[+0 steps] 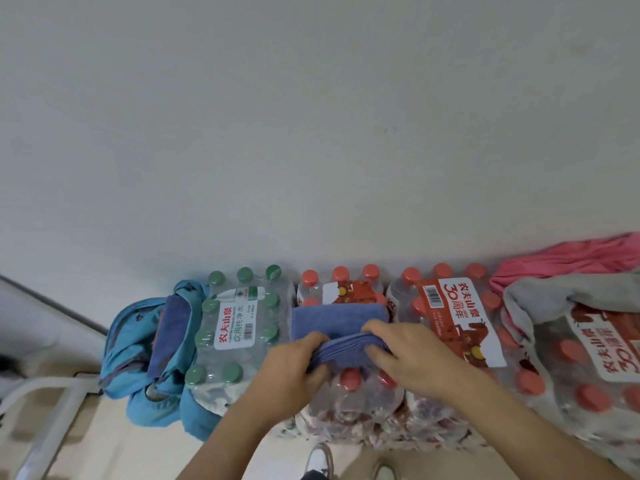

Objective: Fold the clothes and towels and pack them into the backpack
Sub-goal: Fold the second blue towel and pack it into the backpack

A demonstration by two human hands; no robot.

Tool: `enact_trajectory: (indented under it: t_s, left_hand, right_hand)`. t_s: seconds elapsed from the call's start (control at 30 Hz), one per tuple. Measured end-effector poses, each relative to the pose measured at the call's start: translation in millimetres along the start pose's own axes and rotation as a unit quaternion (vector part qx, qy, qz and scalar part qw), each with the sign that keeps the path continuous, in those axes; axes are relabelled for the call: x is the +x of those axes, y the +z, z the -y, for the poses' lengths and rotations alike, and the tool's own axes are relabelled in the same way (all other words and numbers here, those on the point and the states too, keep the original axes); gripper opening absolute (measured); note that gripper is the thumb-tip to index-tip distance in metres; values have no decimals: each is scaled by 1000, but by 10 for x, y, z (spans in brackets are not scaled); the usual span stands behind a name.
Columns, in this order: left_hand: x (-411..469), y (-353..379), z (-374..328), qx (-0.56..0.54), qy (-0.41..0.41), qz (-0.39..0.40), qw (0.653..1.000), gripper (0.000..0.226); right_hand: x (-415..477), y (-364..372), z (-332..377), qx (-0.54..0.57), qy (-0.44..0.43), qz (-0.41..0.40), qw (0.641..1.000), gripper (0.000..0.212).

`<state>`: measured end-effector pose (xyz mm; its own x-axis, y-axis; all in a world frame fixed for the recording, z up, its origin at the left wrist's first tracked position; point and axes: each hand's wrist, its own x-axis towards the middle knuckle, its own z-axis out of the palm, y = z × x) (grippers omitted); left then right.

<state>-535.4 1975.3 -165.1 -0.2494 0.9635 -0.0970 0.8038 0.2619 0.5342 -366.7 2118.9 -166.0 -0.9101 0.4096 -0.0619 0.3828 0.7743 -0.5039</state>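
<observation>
A folded blue towel [336, 320] lies on a shrink-wrapped pack of red-capped water bottles [349, 386]. My left hand [294, 368] grips the towel's near folded edge from the left. My right hand [408, 355] pinches the same edge from the right. A blue backpack [138, 355] slumps open on the floor at the left, against the wall, with a darker blue folded cloth [171, 334] standing inside it. A grey garment [554, 299] and a pink garment [581, 258] lie heaped at the far right over another bottle pack.
A pack of green-capped bottles [235, 337] stands between the backpack and the towel. More red-capped packs [453, 327] line the white wall to the right. A white metal frame [45, 410] sits at the lower left. My shoes [320, 460] show at the bottom.
</observation>
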Motion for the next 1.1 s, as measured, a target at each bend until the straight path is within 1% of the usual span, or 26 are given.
enact_trajectory:
  t_s: [0.03,0.17,0.27,0.33,0.4,0.47,0.5,0.57,0.63,0.67,0.73,0.77,0.8,0.87,0.9,0.93,0.97,1.0,1.03,1.07,1.1]
  left_hand:
    - [52,-58,7,-15,-5,12,1000,5]
    - [268,-196,17,-20,-15,33,999,12]
    - [298,-235,36,-39,-40,52,997,19]
    - [274,-263,77,-98,-77,55,991,18]
    - [275,-284,100,-179,-116,24,977,10]
    - [324,-273,99,-214,-165,-15,963,10]
    - [361,-252,96,-207,-186,-31,960,12]
    - [455,-187,103,-156,-211,-52,964,14]
    - [548,-114,124,-105,-233,-68,964,19]
    - [587,-90,133,-90,-243,-80,963,22]
    - [643,-66,139,-79,-254,-108,958,24]
    - [655,-57,139,-79,-256,-127,955,24]
    - [659,-50,142,-65,-255,-148,953,25]
    - [645,-32,146,8,-224,-197,955,27]
    - [645,-17,170,55,-174,-223,957,26]
    - [649,0,201,102,-106,-239,960,23]
    - [651,9,212,145,-28,-240,960,22]
    - [647,23,209,180,51,-221,957,22]
    - [634,30,197,201,113,-192,954,20]
    - [617,28,180,210,146,-168,952,19]
    - [586,24,164,204,152,-148,956,23]
  right_hand:
    - [16,2,-21,15,14,-9,1000,14]
    - [77,58,-64,34,68,-62,995,22]
    - [146,50,-47,8,99,-62,993,22]
    - [200,27,-40,1,111,-55,992,21]
    - [279,-1,-54,15,136,-42,990,20]
    - [368,-28,-61,38,172,-20,984,18]
    - [412,-34,-69,48,190,-9,981,19]
    - [487,-61,-84,82,220,4,972,20]
    - [512,-77,-141,163,249,6,955,16]
    - [514,-88,-176,234,270,6,934,12]
    - [516,-111,-226,379,325,5,866,9]
    - [522,-105,-242,406,341,-1,848,10]
    - [538,-94,-254,395,346,-12,851,12]
    - [575,-55,-261,329,350,-45,876,18]
    - [580,-46,-256,305,348,-60,884,22]
    - [578,-40,-252,291,344,-72,890,24]
    - [576,-33,-256,281,336,-78,895,26]
    - [567,-29,-256,271,324,-84,902,27]
    - [564,-18,-259,258,309,-93,911,27]
    - [561,-15,-248,240,289,-108,920,27]
    - [557,-8,-222,209,266,-125,933,25]
